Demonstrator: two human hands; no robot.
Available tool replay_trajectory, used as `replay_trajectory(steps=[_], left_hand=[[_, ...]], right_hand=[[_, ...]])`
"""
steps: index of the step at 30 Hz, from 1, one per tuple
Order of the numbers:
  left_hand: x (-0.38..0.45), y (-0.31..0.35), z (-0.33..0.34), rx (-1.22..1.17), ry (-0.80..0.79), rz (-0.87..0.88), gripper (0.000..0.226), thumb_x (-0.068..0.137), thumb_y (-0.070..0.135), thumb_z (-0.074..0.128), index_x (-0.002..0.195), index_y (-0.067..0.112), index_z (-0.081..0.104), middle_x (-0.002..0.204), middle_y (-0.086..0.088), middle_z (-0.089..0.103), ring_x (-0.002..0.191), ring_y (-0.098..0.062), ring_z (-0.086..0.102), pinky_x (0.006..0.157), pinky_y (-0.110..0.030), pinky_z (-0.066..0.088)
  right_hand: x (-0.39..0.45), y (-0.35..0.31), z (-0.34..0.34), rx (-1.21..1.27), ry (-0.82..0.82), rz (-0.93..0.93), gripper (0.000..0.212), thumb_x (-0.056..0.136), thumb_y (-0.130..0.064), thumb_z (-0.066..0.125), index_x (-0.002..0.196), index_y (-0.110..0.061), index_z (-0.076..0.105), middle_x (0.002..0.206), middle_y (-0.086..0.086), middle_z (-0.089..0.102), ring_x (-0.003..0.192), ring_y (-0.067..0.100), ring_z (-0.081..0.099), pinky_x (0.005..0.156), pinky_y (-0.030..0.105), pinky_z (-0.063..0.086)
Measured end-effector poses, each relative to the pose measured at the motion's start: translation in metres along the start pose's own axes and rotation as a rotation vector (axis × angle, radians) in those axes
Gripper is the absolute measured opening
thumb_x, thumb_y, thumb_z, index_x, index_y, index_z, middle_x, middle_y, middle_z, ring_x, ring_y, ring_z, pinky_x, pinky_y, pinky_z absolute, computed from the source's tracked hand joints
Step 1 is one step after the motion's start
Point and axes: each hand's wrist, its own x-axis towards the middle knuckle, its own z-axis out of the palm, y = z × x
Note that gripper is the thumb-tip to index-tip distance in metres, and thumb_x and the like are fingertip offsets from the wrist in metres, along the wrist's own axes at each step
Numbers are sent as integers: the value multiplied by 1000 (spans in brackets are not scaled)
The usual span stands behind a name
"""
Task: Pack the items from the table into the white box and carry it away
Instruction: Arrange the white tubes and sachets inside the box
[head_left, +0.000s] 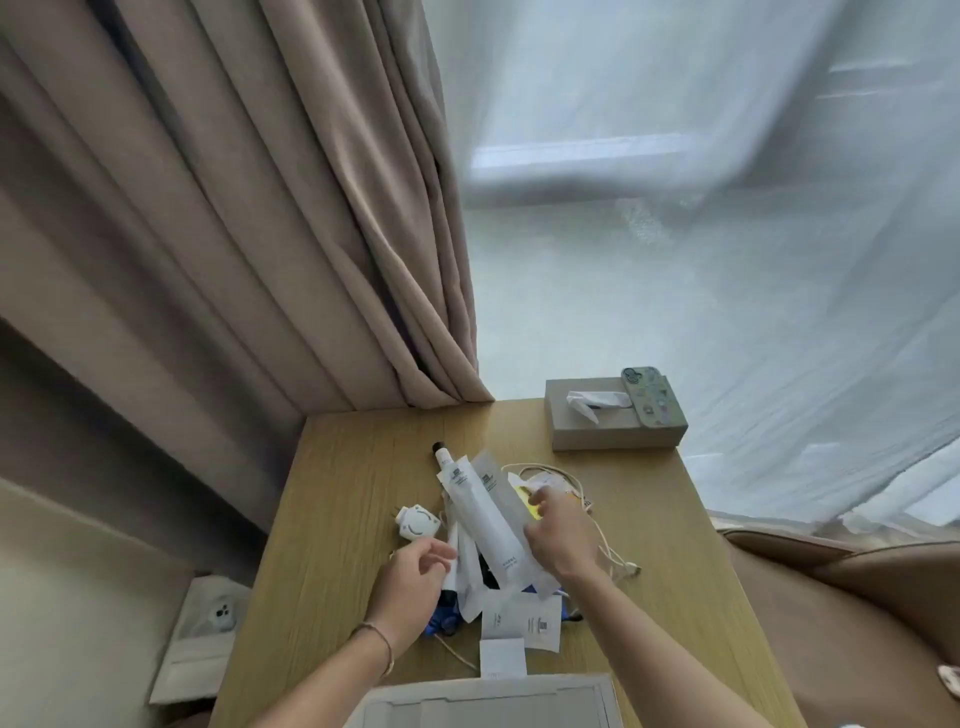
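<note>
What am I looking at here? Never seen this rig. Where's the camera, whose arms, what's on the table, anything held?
There is no robot. A person wears one wide-angle camera on the head, looking forward and down, so the arms entering from the bottom are their own.

The left hand hovers half-curled over a pile of items on the wooden table; it does not clearly hold anything. The right hand reaches into the pile at some white packets and a small yellow item; whether it has a grip cannot be told.

Also in the pile: a white round plug-like adapter, a white cable, paper slips and something blue. At the far corner sits a tissue box with a phone on top. The white box is at the near edge.
</note>
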Motion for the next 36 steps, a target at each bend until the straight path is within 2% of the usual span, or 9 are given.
replay_trajectory(steps=[4,9,13,16,20,24,27,31,36], left_hand=[[14,-4,5,-25,6,-75,26,95,7,50,94,25,68,97,3,69,97,-12,64,83,-29,53],[33,-2,15,-64,32,-154,20,95,12,53,106,22,66,100,-2,67,93,-19,63,81,-34,53],[55,11,27,-77,145,-183,29,95,18,56,124,20,54,97,4,58,87,-17,59,70,-29,46],[69,23,40,-24,189,-210,41,91,20,61,130,19,47,96,-1,56,76,-17,55,56,-27,41],[87,33,54,-29,209,-326,79,83,34,74,145,18,27,129,-13,55,112,-33,57,92,-44,51],[102,33,67,-33,257,-414,100,74,35,83,149,20,19,134,-13,54,117,-35,56,97,-49,49],[112,29,68,-119,304,-506,87,72,26,83,144,18,34,128,-10,60,113,-35,60,97,-48,51],[118,20,65,-234,301,-523,40,75,27,80,109,11,64,106,-9,71,92,-30,66,85,-40,57],[117,20,61,-415,354,-408,19,84,25,75,92,13,63,92,-6,68,89,-26,65,77,-32,51]], right_hand=[[11,-7,2,-48,-22,27,22,87,-22,62,108,-24,67,99,-5,71,79,15,59,59,30,42],[16,-8,3,-67,-66,8,13,90,-19,58,81,-14,67,76,0,68,71,20,63,62,34,51],[17,-7,-1,25,23,16,22,91,-24,57,69,-23,52,65,-8,57,57,11,52,48,31,37],[11,-2,-9,123,66,19,18,91,-26,58,74,-21,55,68,-8,61,59,12,58,50,34,47],[-7,4,-25,424,96,89,17,90,-24,63,75,-22,57,72,-9,67,61,9,62,48,23,39],[-26,10,-41,749,13,214,7,90,-14,66,85,-16,62,66,-4,73,53,7,64,43,20,46],[-38,15,-53,1005,-140,279,20,90,-3,67,103,-17,66,72,-3,78,60,10,73,47,23,54],[-49,23,-63,1196,-294,209,45,87,7,66,121,-23,64,103,8,80,86,23,77,62,30,60],[-67,30,-69,1218,-364,133,52,78,4,77,113,-33,73,112,6,78,96,21,75,70,27,60]])
